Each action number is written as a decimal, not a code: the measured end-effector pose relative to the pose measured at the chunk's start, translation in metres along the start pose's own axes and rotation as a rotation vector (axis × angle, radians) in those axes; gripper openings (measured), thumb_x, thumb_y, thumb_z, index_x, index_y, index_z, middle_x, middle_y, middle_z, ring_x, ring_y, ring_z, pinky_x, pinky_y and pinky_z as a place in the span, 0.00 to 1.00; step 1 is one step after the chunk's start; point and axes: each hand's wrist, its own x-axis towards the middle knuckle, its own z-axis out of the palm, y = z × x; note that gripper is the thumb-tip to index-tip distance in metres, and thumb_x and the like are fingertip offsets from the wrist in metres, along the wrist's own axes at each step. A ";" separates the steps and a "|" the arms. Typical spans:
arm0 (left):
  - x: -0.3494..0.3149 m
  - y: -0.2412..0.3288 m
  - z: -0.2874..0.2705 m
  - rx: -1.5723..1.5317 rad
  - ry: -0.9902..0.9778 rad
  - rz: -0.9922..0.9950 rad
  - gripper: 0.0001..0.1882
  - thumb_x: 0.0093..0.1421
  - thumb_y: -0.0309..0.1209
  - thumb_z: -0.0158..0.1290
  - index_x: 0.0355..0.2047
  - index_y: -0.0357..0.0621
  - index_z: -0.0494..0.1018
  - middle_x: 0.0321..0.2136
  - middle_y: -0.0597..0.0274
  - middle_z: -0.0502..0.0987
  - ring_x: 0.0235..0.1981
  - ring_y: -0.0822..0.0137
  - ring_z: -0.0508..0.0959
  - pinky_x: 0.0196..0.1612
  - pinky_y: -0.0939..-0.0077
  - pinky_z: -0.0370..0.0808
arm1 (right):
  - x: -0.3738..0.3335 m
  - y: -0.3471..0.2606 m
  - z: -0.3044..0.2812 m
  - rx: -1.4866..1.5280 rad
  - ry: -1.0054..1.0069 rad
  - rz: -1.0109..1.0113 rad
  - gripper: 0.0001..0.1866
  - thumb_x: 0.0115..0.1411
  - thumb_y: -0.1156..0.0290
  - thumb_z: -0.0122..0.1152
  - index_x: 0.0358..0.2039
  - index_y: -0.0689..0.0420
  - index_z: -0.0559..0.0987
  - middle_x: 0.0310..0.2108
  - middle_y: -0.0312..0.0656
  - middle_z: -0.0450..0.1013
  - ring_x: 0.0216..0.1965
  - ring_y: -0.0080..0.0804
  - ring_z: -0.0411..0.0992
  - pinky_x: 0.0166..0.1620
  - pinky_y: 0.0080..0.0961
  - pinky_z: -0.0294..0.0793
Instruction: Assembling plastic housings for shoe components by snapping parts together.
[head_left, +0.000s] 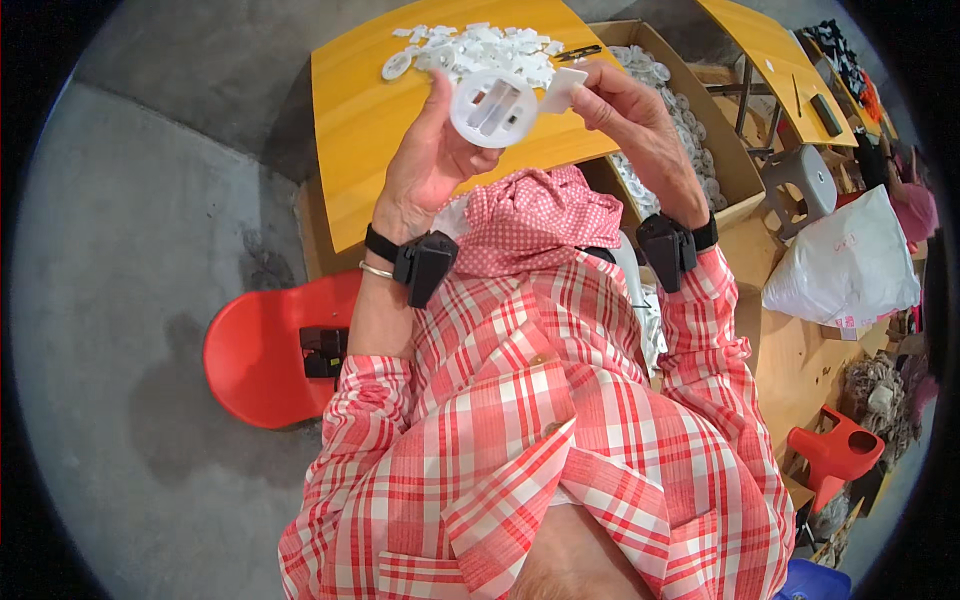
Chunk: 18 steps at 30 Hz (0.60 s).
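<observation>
Grey concrete floor (pixel 120 300) lies to the left of the yellow wood-grained tabletop (pixel 370 130). On the lap, just short of the near edge, bunches a pink cloth with pale dots (pixel 540 215); a small part slipping from the fingers could vanish in its folds. Above the tabletop, toward its right edge, the left hand (pixel 425 165) cradles a round white plastic case (pixel 493 108), thumb at its rim, fingers beneath, its slotted recess facing up. That grip looks light, so a sideways push could twist or tip the case. The right hand (pixel 640 115) pinches a flat white plastic plate (pixel 562 90) between thumb and fingers, right at the rim of the case; whether the two touch I cannot tell. Forced at a slant, the plate could scratch or crack. Beyond, toward the far edge, spreads a loose heap of small white plastic pieces (pixel 480 50), where a dropped plate would be hard to pick out. A slim black tool (pixel 578 53) lies by the right edge, and a knock could send it into the open brown cardboard box (pixel 715 120) of round white parts (pixel 648 68) just past that edge
</observation>
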 end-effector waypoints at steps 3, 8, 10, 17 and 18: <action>0.005 -0.001 0.003 0.135 0.083 -0.084 0.28 0.60 0.59 0.38 0.43 0.48 0.69 0.28 0.69 0.75 0.20 0.78 0.67 0.18 0.88 0.61 | 0.004 -0.002 0.008 -0.073 -0.069 -0.023 0.15 0.60 0.61 0.56 0.34 0.62 0.75 0.39 0.33 0.70 0.42 0.21 0.64 0.41 0.21 0.65; 0.008 0.001 -0.002 0.243 0.027 -0.103 0.25 0.61 0.57 0.40 0.42 0.50 0.69 0.28 0.70 0.75 0.22 0.78 0.70 0.19 0.88 0.62 | 0.006 0.007 0.015 -0.070 -0.103 0.015 0.16 0.59 0.61 0.57 0.35 0.63 0.75 0.28 0.35 0.72 0.31 0.22 0.69 0.35 0.17 0.67; 0.011 0.001 -0.012 0.216 -0.091 -0.092 0.25 0.61 0.56 0.41 0.44 0.49 0.69 0.30 0.69 0.75 0.24 0.78 0.71 0.20 0.86 0.64 | 0.006 0.012 0.015 0.022 -0.004 0.054 0.16 0.60 0.61 0.56 0.35 0.63 0.75 0.28 0.34 0.71 0.31 0.20 0.68 0.35 0.16 0.67; 0.010 -0.021 0.011 0.285 -0.023 0.266 0.28 0.63 0.51 0.41 0.59 0.52 0.55 0.48 0.58 0.70 0.43 0.62 0.75 0.33 0.75 0.75 | 0.002 0.016 0.032 0.285 0.242 0.036 0.14 0.61 0.63 0.55 0.35 0.62 0.75 0.27 0.32 0.70 0.29 0.16 0.66 0.34 0.14 0.67; 0.010 -0.022 0.013 0.240 -0.055 0.269 0.29 0.63 0.50 0.40 0.60 0.55 0.53 0.50 0.56 0.68 0.45 0.57 0.75 0.34 0.73 0.77 | 0.003 0.016 0.034 0.324 0.274 0.011 0.13 0.61 0.63 0.55 0.34 0.62 0.75 0.27 0.32 0.70 0.29 0.16 0.66 0.34 0.14 0.67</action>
